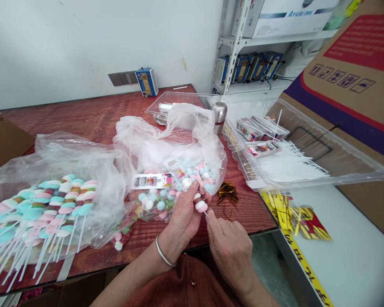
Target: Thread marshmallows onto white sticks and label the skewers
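Observation:
My left hand [184, 213], with a silver bangle on the wrist, is closed around several pastel candy pieces [199, 204] threaded on a white stick. My right hand [228, 244] pinches the lower end of that stick [206, 212] just below the last pink-and-white piece. Both hands hover at the front edge of the red-brown wooden table [92, 119]. Just behind them lies a clear plastic bag of loose pink, blue and white candies [166, 200] with labelled wrappers [152, 181] on top.
Finished candy skewers [41, 213] lie in a plastic bag on the left. A clear tray [307, 170] at right holds white sticks [291, 164] and wrapper packs. Gold twist ties [228, 192], yellow strips [283, 211], a metal flask [219, 115], cardboard boxes and shelves surround the table.

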Available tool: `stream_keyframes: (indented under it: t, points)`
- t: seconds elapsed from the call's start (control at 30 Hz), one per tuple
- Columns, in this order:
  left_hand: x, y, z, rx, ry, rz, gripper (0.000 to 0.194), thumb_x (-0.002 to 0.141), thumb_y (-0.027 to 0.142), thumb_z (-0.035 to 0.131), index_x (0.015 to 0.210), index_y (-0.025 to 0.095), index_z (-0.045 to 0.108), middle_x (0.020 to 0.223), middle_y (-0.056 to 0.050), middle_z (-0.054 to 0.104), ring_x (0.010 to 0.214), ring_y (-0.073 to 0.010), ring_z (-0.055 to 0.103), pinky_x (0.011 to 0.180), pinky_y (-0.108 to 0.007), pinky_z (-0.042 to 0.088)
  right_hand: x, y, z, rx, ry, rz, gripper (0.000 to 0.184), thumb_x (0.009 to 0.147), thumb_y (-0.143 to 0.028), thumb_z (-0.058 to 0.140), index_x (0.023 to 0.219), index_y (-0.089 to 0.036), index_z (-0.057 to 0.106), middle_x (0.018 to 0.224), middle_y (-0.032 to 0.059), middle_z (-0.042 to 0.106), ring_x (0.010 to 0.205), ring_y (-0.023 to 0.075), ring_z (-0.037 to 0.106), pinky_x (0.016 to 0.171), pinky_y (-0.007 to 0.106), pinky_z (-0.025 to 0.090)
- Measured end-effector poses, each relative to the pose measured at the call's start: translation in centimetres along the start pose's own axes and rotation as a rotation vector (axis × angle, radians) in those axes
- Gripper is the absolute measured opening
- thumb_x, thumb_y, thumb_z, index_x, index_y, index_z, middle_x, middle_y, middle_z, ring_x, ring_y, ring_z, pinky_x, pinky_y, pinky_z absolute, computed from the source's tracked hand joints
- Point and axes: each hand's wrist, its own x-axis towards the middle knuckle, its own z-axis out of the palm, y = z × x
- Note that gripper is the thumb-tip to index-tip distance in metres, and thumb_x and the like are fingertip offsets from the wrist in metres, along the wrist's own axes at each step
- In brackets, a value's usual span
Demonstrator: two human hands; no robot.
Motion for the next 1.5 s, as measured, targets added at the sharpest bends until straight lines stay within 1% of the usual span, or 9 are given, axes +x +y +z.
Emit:
stream_keyframes:
  t: [0.23,0.4,0.5,0.6,0.7,0.97,1.1,1.27,1.5]
  points:
    - [0.5,1.6,-1.1,-0.09,-0.105,0.032,0.044,0.076,0.038,0.079,0.114,0.02,0.064,0.113,-0.008,0.067,0.099,-0.021,0.067,0.083,-0.035,0.056,1.0,-0.1,-0.5,0.903,-0.218,0.587,0.03,0.098,-0.039,0.05,0.102,-0.021,0.073,0.088,0.0044,0.071,0.084,0.0191,0.065,0.073,0.026,0.049]
    - [0.6,2.3,-1.1,-0.165,-0.11,0.046,0.018,0.081,0.027,0.075,0.092,0.017,0.065,0.08,0.002,0.061,0.076,-0.011,0.063,0.086,-0.033,0.056,1.7,-0.6,-0.5,1.498,-0.374,0.995,0.041,0.09,-0.055,0.055,0.089,-0.016,0.069,0.054,-0.0088,0.034,0.041,0.0062,0.022,0.039,0.02,0.023]
    - [0.5,2.1,-0.5,-0.15,-0.056,0.051,0.018,0.081,0.028,0.075,0.083,0.017,0.062,0.074,0.003,0.057,0.066,-0.0089,0.058,0.078,-0.03,0.057,1.8,-0.8,-0.4,1.32,-0.327,0.839,0.034,0.092,-0.049,0.056,0.088,-0.017,0.068,0.055,-0.0066,0.041,0.043,0.0075,0.03,0.042,0.022,0.028]
    - [0.5,1.7,0.3,-0.122,0.048,0.051,0.021,0.08,0.03,0.076,0.081,0.017,0.06,0.072,0.003,0.056,0.063,-0.0093,0.056,0.072,-0.029,0.056,1.5,-0.9,-0.1,0.672,-0.064,0.387,0.024,0.097,-0.031,0.052,0.089,-0.017,0.07,0.065,0.001,0.06,0.058,0.0135,0.053,0.057,0.025,0.039]
    - [0.1,0.8,0.8,-0.081,0.071,0.05,0.023,0.08,0.032,0.076,0.079,0.016,0.06,0.069,0.002,0.056,0.062,-0.0094,0.056,0.069,-0.026,0.055,1.4,-0.8,0.3,0.204,0.078,0.101,0.021,0.098,-0.02,0.05,0.094,-0.016,0.07,0.061,0.0014,0.06,0.055,0.0145,0.053,0.059,0.028,0.037]
    - [0.1,0.7,-0.1,-0.089,-0.026,0.028,0.031,0.078,0.035,0.077,0.098,0.014,0.066,0.094,-0.006,0.068,0.085,-0.0165,0.066,0.083,-0.031,0.055,2.7,-0.6,-0.3,0.748,-0.159,0.492,0.028,0.1,-0.031,0.046,0.084,-0.019,0.065,0.073,0.0001,0.068,0.065,0.0141,0.061,0.059,0.022,0.043]
    - [1.0,2.4,-0.1,-0.131,-0.053,0.052,0.02,0.079,0.021,0.076,0.095,0.015,0.065,0.074,0.003,0.059,0.067,-0.0094,0.06,0.076,-0.027,0.055,2.1,-0.5,0.0,0.534,-0.05,0.351,0.019,0.099,-0.026,0.048,0.104,-0.017,0.064,0.089,0.0055,0.071,0.075,0.017,0.065,0.066,0.025,0.045]
    - [0.6,1.3,0.2,-0.084,-0.075,0.074,0.018,0.08,0.024,0.076,0.088,0.016,0.063,0.061,0.007,0.048,0.053,-0.0054,0.048,0.062,-0.022,0.05,1.6,-0.6,0.5,0.167,0.041,0.139,0.026,0.099,-0.024,0.049,0.078,-0.019,0.063,0.062,0.0017,0.058,0.057,0.0145,0.052,0.059,0.027,0.035]
    - [-0.3,-0.5,-0.1,0.004,-0.127,0.044,0.028,0.077,0.033,0.079,0.09,0.015,0.061,0.062,0.007,0.048,0.055,-0.0059,0.047,0.066,-0.022,0.049,2.1,-1.0,-0.3,0.759,-0.205,0.546,0.031,0.101,-0.036,0.043,0.08,-0.019,0.059,0.074,0.0007,0.066,0.067,0.014,0.058,0.062,0.022,0.043]
